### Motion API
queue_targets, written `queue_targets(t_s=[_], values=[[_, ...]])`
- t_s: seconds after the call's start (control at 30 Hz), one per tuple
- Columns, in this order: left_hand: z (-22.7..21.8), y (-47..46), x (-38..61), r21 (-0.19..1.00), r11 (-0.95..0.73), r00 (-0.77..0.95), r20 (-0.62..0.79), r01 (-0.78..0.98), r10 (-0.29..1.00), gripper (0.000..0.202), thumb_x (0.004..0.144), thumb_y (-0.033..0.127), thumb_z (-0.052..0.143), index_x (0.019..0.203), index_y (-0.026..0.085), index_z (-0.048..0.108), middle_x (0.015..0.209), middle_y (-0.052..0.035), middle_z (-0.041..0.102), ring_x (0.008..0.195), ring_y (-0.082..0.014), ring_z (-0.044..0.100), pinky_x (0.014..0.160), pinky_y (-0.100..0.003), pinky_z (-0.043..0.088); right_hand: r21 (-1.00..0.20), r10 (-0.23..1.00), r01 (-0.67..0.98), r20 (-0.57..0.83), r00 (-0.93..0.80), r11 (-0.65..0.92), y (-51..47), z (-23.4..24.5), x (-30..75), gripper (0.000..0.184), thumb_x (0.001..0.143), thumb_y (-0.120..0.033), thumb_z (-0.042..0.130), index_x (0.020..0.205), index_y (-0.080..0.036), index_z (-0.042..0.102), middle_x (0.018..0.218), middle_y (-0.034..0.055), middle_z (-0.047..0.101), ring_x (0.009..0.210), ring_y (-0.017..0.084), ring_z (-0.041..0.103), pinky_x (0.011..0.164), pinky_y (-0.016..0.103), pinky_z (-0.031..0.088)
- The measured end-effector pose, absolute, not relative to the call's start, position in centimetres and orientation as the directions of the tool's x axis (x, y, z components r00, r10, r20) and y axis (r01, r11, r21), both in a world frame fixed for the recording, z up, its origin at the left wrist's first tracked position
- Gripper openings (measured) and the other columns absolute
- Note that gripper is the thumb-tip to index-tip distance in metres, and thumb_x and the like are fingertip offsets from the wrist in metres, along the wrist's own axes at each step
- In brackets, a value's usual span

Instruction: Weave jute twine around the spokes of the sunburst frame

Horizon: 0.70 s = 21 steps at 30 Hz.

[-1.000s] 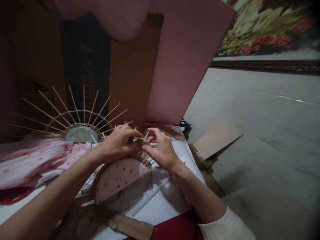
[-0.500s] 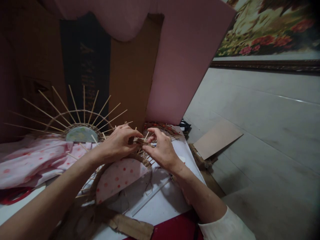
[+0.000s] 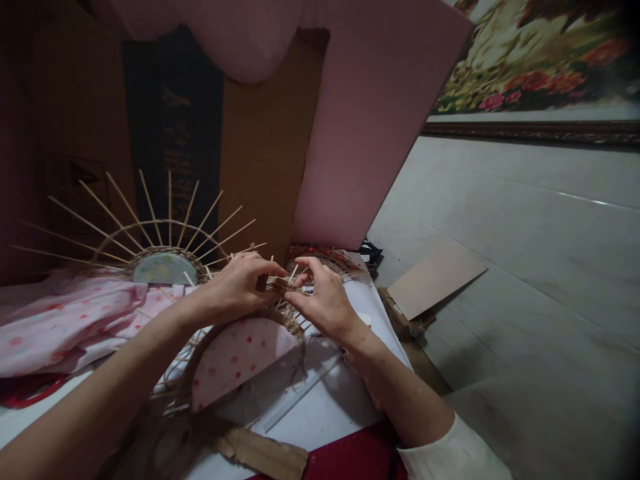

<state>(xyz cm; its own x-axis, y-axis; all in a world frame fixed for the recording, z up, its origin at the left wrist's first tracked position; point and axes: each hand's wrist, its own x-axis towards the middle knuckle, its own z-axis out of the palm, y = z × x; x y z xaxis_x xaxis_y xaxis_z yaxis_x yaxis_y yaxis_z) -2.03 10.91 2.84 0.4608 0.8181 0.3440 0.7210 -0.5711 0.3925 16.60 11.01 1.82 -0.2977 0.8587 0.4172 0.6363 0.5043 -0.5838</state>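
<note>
A half-round woven piece (image 3: 240,357) with a pink dotted centre and thin sticks around its edge lies in front of me. At its upper rim, my left hand (image 3: 245,280) pinches a band of brown twine (image 3: 281,285) between thumb and fingers. My right hand (image 3: 320,293) faces it from the right, its thumb and fingertips closed at the other end of the band, beside an upright stick (image 3: 293,273). The fingertips hide part of the weave. A loose twine end (image 3: 301,367) hangs over the piece's right side.
Another half-round woven piece (image 3: 165,267) with fanned sticks stands at the back left by pink dotted cloth (image 3: 75,320). Red-handled scissors (image 3: 43,392) lie left. A pale strip (image 3: 300,395) and folded cardboard (image 3: 260,450) are nearer me. A large cardboard box (image 3: 270,147) rises behind.
Both hands stay almost in the same place, still on the twine band. Only slight finger and view shifts show.
</note>
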Motion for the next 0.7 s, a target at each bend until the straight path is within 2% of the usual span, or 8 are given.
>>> queue_targets(t_s=[0.13,0.5,0.7], values=[[2.82,10.74,-1.81,0.395,-0.546,0.417,0.368,0.739,0.831,0.029,0.077,0.027,0.060,0.104,0.021,0.067,0.086,-0.0052,0.061,0.084,-0.0206,0.054,0.075,-0.033,0.040,-0.586,0.860,0.636,0.418,-0.294,0.502,11.08,1.87,16.73,0.052,0.067,-0.020,0.070,0.115,-0.017,0.052,0.082,0.0012,0.068,0.089,0.022,0.058,0.081,0.038,0.040],[2.77,11.02,-1.82,0.423,-0.578,0.431,0.396,0.698,0.811,0.026,0.077,0.030,0.060,0.099,0.020,0.068,0.081,-0.0052,0.062,0.077,-0.0187,0.055,0.068,-0.031,0.042,-0.628,0.858,0.586,0.409,-0.312,0.513,11.33,1.92,17.01,0.053,0.069,-0.014,0.068,0.120,-0.018,0.052,0.087,0.0021,0.068,0.092,0.022,0.057,0.084,0.038,0.040],[2.95,10.98,-1.76,0.409,-0.581,0.434,0.401,0.704,0.807,0.026,0.077,0.030,0.060,0.099,0.019,0.069,0.082,-0.0061,0.065,0.076,-0.0183,0.055,0.069,-0.031,0.042,-0.617,0.848,0.583,0.422,-0.322,0.528,11.42,1.79,16.94,0.054,0.072,-0.012,0.064,0.125,-0.017,0.052,0.089,0.0033,0.069,0.092,0.022,0.056,0.084,0.038,0.041]])
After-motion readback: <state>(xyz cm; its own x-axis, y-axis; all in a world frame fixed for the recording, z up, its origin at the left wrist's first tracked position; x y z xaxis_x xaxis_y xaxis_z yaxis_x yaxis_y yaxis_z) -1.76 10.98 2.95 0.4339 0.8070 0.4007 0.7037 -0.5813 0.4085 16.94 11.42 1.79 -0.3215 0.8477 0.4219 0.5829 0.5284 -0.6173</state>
